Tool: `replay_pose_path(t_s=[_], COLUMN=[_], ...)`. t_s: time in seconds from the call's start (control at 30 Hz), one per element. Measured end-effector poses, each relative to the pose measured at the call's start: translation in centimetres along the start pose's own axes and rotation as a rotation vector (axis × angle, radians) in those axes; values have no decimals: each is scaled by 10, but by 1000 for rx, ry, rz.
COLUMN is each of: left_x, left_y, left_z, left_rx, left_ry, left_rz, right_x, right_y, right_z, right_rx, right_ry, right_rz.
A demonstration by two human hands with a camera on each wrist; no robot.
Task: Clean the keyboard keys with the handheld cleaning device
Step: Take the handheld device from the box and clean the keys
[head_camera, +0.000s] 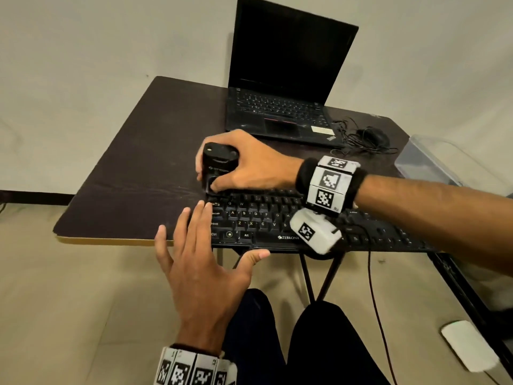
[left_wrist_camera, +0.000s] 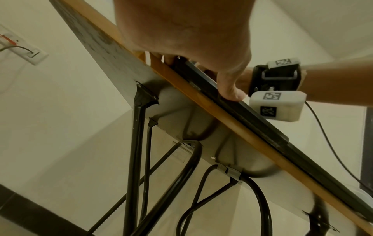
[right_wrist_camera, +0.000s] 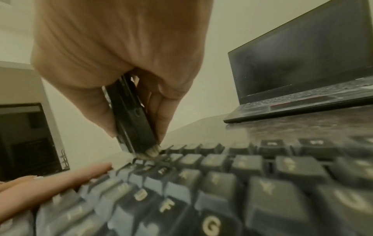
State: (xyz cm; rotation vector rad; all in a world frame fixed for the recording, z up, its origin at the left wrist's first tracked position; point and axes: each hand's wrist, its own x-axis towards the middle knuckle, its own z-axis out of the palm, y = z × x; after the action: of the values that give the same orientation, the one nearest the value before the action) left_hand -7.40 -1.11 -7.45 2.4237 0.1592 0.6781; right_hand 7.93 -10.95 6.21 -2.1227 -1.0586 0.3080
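A black keyboard (head_camera: 266,218) lies along the near edge of the dark table (head_camera: 144,162). My right hand (head_camera: 249,165) grips a black handheld cleaning device (head_camera: 218,162) upright over the keyboard's top left corner. In the right wrist view the cleaning device (right_wrist_camera: 133,118) has its pale brush tip (right_wrist_camera: 150,153) down on the top row of keys (right_wrist_camera: 201,161). My left hand (head_camera: 194,262) lies flat with fingers straight at the keyboard's left end, and its thumb (left_wrist_camera: 230,92) lies against the keyboard's front edge (left_wrist_camera: 252,115).
An open black laptop (head_camera: 280,87) stands behind the keyboard. A black mouse (head_camera: 372,136) with a tangled cable lies to its right, beside a clear plastic box (head_camera: 433,159). Black metal table legs (left_wrist_camera: 137,159) run under the top. My legs sit below the table's edge.
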Motion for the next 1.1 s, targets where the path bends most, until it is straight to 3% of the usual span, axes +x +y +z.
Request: replay_pose_path(t_s=[0.23, 0.5, 0.67, 0.8, 0.97, 1.1], left_x=[0, -2, -3, -2, -1, -1], left_y=[0, 0, 0, 1, 1, -1], left_z=[-1, 1, 3, 4, 4, 3], left_rx=[26, 33, 26, 15, 14, 14], left_ry=[10, 36, 62, 81, 98, 100], left_rz=[11, 30, 32, 23, 13, 9], right_x=[-55, -171, -208, -187, -110, -47], right_y=[15, 55, 62, 52, 26, 3], right_z=[-45, -102, -117, -98, -45, -8], right_rx=[-187, -224, -229, -209, -130, -75], right_ry=[-84, 50, 132, 124, 71, 29], right_rz=[133, 314, 377, 275, 31, -45])
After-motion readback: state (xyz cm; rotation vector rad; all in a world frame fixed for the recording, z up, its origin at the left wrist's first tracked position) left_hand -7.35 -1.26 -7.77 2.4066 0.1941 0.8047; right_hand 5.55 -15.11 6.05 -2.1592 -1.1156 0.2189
